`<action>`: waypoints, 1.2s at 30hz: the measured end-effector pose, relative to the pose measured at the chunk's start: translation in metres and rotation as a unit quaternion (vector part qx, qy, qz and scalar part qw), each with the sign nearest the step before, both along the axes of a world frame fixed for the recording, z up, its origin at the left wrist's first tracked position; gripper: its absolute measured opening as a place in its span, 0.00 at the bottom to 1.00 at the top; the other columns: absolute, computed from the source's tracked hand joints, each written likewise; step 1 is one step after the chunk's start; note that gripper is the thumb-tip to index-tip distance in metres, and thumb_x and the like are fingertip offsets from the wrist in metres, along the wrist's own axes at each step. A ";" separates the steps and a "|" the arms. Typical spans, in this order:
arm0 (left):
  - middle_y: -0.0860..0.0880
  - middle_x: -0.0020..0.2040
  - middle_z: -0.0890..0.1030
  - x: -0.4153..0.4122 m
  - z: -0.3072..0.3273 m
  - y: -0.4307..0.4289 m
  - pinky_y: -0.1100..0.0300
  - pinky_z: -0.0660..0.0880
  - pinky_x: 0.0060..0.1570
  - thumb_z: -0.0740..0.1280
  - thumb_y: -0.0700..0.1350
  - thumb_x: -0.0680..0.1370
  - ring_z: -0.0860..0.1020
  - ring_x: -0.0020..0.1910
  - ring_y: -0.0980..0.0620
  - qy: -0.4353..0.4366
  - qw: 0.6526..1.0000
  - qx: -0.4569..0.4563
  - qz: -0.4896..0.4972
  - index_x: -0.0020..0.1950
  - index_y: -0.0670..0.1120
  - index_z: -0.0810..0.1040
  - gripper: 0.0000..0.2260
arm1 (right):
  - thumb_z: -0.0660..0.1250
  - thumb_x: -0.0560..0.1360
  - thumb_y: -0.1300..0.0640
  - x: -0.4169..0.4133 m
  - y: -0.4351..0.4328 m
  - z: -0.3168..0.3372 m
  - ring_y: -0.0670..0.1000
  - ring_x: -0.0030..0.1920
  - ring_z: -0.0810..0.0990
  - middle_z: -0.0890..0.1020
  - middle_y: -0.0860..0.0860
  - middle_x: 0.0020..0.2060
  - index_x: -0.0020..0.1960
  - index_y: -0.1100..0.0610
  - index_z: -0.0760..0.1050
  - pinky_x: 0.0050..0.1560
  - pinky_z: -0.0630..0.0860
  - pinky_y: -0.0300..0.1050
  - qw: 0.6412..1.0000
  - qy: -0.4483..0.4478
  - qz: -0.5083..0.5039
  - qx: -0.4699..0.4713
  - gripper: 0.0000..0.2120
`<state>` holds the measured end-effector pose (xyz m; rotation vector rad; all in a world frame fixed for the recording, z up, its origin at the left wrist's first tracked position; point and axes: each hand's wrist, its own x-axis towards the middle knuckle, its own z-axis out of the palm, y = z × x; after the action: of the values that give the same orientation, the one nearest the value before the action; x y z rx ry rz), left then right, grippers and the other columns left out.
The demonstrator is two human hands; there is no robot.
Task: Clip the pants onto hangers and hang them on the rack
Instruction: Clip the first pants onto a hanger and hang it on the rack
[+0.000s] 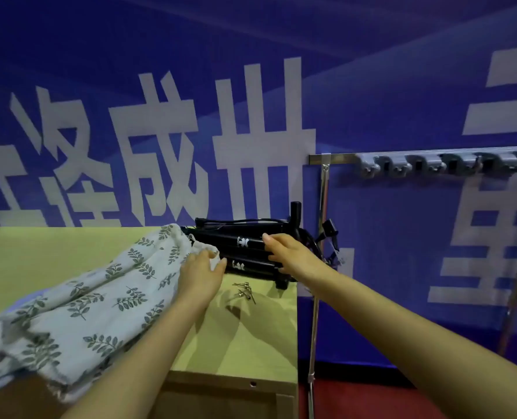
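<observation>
Table point(24, 252): is carrying the pants along its left side, probably so the cloth is lying flat enough for clipping.
Pants point(85, 297): are sprawling from the near left corner towards the far middle, with one end bunching up against the black bundle; nothing is clipped to them yet.
Left hand point(201, 273): is pinching a white fold at the far end of the pants between thumb and fingers, seemingly to lift that end free.
Metal clips point(245, 290): are lying loose on bare wood just right of the left hand, within easy reach.
Black bundle point(242, 237): is lying along the far right edge of the table, touching the pants.
Right hand point(284, 252): is reaching over the bundle with fingers curling round its tubes, apparently to steady it or move it aside.
Rack point(339, 158): is standing right of the table, its bar running off to the right with grey hooks point(429, 164) lined along it, waiting for hangers.
Hard to make out: the near end of the pants is running out of view at the left; no hanger is showing plainly; what the black bundle actually is cannot be told; the right fingertips are hiding behind the tubes; the rack's right end is being cut off.
</observation>
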<state>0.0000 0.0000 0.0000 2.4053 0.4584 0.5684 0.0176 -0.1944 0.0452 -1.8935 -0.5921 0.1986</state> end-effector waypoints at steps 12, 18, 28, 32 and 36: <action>0.52 0.78 0.54 0.044 0.017 0.081 0.56 0.72 0.43 0.61 0.30 0.72 0.76 0.60 0.47 0.159 0.899 0.407 0.020 0.77 0.49 0.54 0.36 | 0.51 0.81 0.42 0.041 0.060 -0.020 0.52 0.63 0.75 0.75 0.53 0.65 0.70 0.56 0.67 0.63 0.72 0.47 0.997 0.064 0.013 0.042 0.24; 0.45 0.60 0.70 0.052 0.019 0.092 0.55 0.70 0.41 0.63 0.32 0.73 0.75 0.53 0.45 0.163 0.871 0.462 0.037 0.61 0.44 0.70 0.18 | 0.52 0.81 0.44 0.048 0.071 -0.029 0.51 0.59 0.77 0.77 0.52 0.62 0.67 0.56 0.70 0.60 0.73 0.46 0.993 0.095 0.012 0.067 0.22; 0.43 0.51 0.70 0.030 0.072 0.065 0.57 0.64 0.40 0.60 0.30 0.74 0.68 0.44 0.47 -0.220 0.970 0.050 0.093 0.45 0.40 0.71 0.06 | 0.53 0.80 0.42 0.035 0.082 -0.019 0.54 0.57 0.81 0.78 0.56 0.62 0.70 0.57 0.67 0.60 0.76 0.50 0.955 0.233 0.053 0.176 0.25; 0.47 0.48 0.69 0.012 0.093 0.028 0.66 0.63 0.33 0.60 0.31 0.74 0.69 0.41 0.51 -0.283 0.959 0.005 0.008 0.39 0.43 0.69 0.08 | 0.54 0.78 0.38 0.023 0.086 -0.005 0.59 0.59 0.79 0.71 0.62 0.68 0.74 0.55 0.60 0.59 0.76 0.53 0.880 0.359 0.110 0.291 0.31; 0.46 0.49 0.73 -0.015 0.108 -0.007 0.63 0.76 0.46 0.61 0.33 0.74 0.75 0.45 0.52 -0.215 0.965 -0.042 -0.142 0.41 0.45 0.72 0.08 | 0.54 0.75 0.32 0.016 0.080 0.013 0.59 0.54 0.81 0.79 0.62 0.58 0.69 0.61 0.66 0.52 0.79 0.54 0.833 0.418 0.137 0.335 0.38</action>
<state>-0.0148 -0.0074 0.1083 2.1320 -0.0491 0.8886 0.0337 -0.1140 0.0586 -0.8823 -0.2530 0.8407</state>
